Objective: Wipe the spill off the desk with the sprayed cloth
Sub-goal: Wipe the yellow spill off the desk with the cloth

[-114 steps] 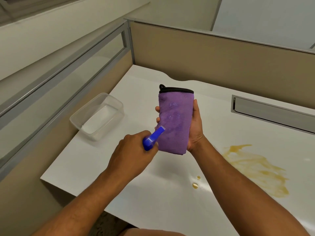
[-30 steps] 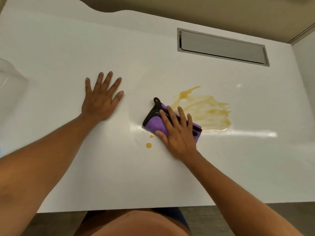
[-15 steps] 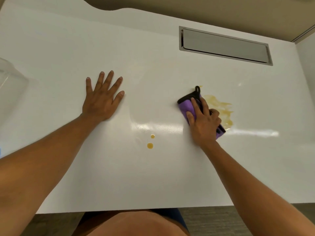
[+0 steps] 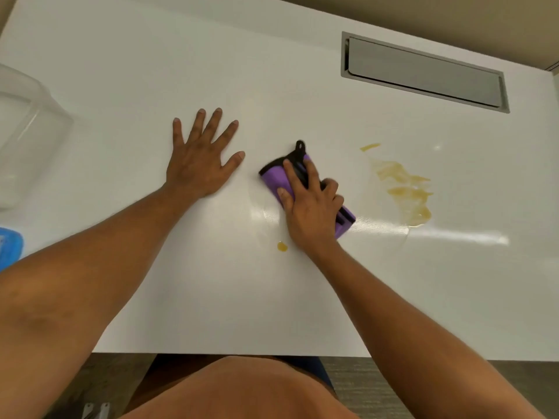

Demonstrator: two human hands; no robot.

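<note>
A folded purple cloth (image 4: 273, 178) with black trim lies flat on the white desk (image 4: 211, 297). My right hand (image 4: 311, 207) presses down on it, fingers spread over its top. To the right, apart from the cloth, a thin yellow-brown spill (image 4: 405, 192) smears the desk. One small drop (image 4: 282, 246) of the same liquid sits just left of my right wrist. My left hand (image 4: 201, 158) rests flat on the desk to the left of the cloth, fingers apart, holding nothing.
A clear plastic container (image 4: 27, 134) stands at the desk's left edge, and a blue object (image 4: 10, 246) shows partly below it. A grey metal cable hatch (image 4: 423, 71) is set into the desk at the back right. The partition wall rises behind.
My right hand has slid the cloth left, off the spill. The left part of the spill is gone, and only one small drop shows now. The left hand has stayed put.
</note>
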